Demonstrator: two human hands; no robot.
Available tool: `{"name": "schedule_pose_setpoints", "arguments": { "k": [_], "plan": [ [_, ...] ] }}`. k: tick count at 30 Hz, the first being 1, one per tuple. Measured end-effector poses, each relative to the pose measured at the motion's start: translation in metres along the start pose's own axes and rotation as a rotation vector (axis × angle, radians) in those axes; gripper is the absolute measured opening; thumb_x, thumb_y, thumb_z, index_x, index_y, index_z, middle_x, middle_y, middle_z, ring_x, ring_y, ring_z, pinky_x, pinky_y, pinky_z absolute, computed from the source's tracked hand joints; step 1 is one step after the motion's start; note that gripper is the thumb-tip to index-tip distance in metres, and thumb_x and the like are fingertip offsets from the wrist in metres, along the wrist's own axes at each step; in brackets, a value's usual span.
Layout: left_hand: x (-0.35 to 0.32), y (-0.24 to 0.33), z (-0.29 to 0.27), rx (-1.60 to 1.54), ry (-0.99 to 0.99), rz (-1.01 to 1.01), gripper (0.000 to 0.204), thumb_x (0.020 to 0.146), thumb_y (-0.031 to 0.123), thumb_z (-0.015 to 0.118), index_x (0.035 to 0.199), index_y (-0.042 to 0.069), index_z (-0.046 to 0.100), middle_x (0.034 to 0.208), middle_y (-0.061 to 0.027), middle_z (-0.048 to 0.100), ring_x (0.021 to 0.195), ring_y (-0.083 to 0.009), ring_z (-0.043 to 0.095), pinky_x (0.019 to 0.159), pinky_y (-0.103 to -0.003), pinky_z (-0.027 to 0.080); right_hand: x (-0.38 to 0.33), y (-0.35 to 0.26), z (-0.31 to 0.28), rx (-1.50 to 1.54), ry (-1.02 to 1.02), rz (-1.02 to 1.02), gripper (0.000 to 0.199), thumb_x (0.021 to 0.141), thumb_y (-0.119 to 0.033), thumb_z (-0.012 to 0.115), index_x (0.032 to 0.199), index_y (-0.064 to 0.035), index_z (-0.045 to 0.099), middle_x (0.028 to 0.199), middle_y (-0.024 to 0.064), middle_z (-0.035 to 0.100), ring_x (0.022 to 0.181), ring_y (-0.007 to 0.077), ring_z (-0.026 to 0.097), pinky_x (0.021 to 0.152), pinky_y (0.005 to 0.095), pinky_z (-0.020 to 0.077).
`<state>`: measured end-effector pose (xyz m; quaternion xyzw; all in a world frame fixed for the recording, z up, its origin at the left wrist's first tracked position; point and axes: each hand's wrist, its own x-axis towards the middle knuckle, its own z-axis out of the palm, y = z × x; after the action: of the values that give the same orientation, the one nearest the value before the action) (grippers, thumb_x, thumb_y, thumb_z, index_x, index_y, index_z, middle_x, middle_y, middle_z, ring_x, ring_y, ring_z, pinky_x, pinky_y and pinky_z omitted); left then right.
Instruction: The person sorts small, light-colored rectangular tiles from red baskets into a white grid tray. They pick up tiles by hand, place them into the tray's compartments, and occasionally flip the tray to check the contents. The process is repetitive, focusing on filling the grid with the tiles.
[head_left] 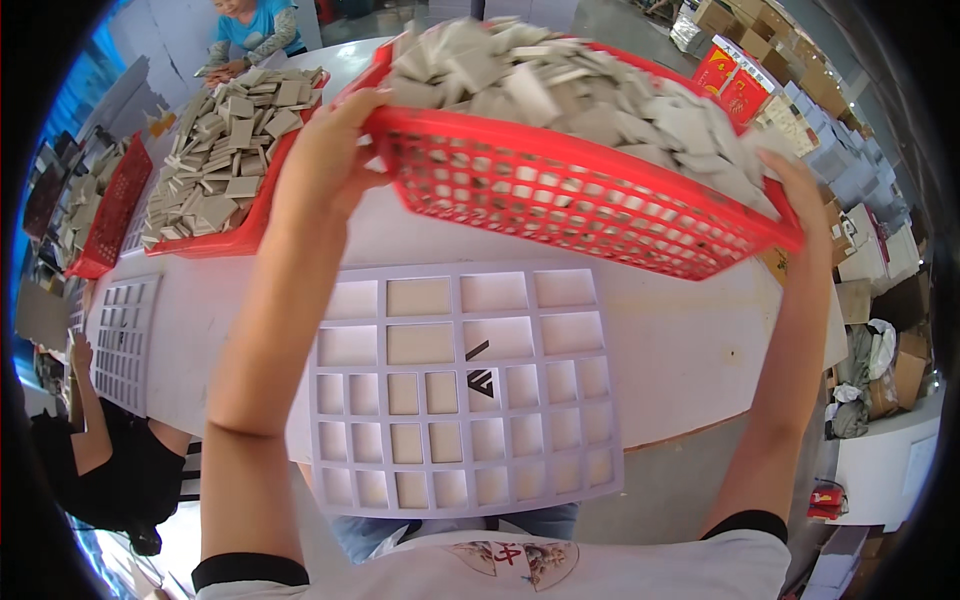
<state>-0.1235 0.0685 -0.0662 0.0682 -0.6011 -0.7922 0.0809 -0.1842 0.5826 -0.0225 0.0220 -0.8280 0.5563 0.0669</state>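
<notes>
At upper centre, the left hand [338, 150] clasps one end of the red basket [560, 150] heaped with beige pieces [640, 115]; the right hand [800, 195], upper right, has its grip around the other. In the tray [457, 310], lower centre, some compartments look filled, others seemingly remain. Table [690, 340] surface stretches rightward to its curved edge.

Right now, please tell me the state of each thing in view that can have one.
Held red basket, tilted, heaped with beige pieces.
Left grip, closed on its left end.
Right grip, closed on its right end.
Near tray, partly filled, extending past the table edge.
Left red basket, standing, heaped.
Far-left red basket, also holding pieces.
Left tray, lying flat, contents unclear.
</notes>
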Motion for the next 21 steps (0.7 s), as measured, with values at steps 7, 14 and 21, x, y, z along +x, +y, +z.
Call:
{"name": "schedule_pose_setpoints", "arguments": {
  "k": [7,14,21],
  "plan": [
    [-0.004,-0.013,-0.081,0.024,0.179,-0.194,0.023,0.086,0.025,0.067,0.097,0.007,0.057,0.084,-0.0035,0.056,0.068,-0.0142,0.052,0.06,-0.045,0.051,0.069,0.038,0.111,0.104,-0.167,0.017,0.037,0.082,-0.021,0.073,0.112,-0.001,0.064,0.1,0.0063,0.068,0.086,0.0167,0.065,0.073,0.0322,0.0518],
    [0.022,-0.059,-0.098,0.019,0.306,-0.097,0.024,0.088,0.025,0.067,0.106,0.015,0.056,0.086,0.0012,0.057,0.072,-0.0115,0.054,0.068,-0.045,0.052,0.089,0.068,0.152,0.297,-0.187,0.029,0.036,0.084,-0.022,0.072,0.113,-0.002,0.064,0.102,0.0089,0.069,0.085,0.0189,0.067,0.072,0.0323,0.0546],
    [0.044,-0.11,-0.093,-0.041,0.267,0.01,0.045,0.087,0.023,0.068,0.122,0.01,0.043,0.109,-0.0034,0.052,0.101,-0.0143,0.052,0.087,-0.047,0.047,0.108,0.105,0.166,0.335,-0.069,0.007,0.04,0.084,-0.021,0.072,0.116,-0.0002,0.063,0.105,0.0095,0.069,0.09,0.0193,0.067,0.079,0.0327,0.0536]
  ]
}}
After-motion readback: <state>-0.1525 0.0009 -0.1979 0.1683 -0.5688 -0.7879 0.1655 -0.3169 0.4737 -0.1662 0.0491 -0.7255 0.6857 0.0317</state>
